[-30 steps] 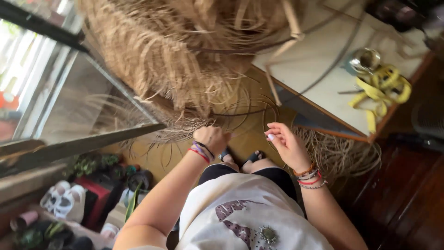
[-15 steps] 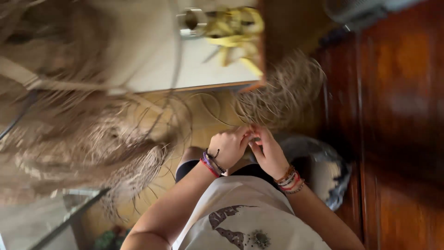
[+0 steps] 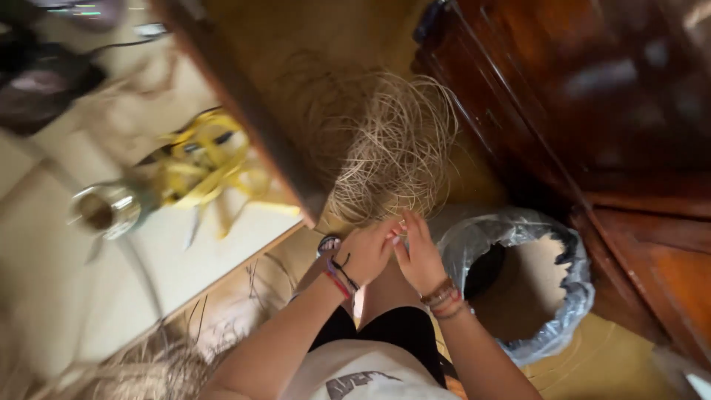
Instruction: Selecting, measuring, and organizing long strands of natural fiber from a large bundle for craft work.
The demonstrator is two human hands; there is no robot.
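While both hands meet, left hand (image 3: pixel 368 250) and right hand (image 3: pixel 419 255) fingers pinch straw fibre bundle (image 3: pixel 396 152). Lined waste bin (image 3: pixel 552 326) just beside.

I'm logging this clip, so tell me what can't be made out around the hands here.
Head view:
- Fingertips of left hand and right hand: pressed together, so the grip on the straw fibres is hidden.
- Metal cup and yellow strips: motion-blurred.
- Bin liner: contents unclear.
- Table: cut off at left edge.

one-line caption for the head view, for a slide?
Left hand and right hand pinch straw fibres above a lined bin.
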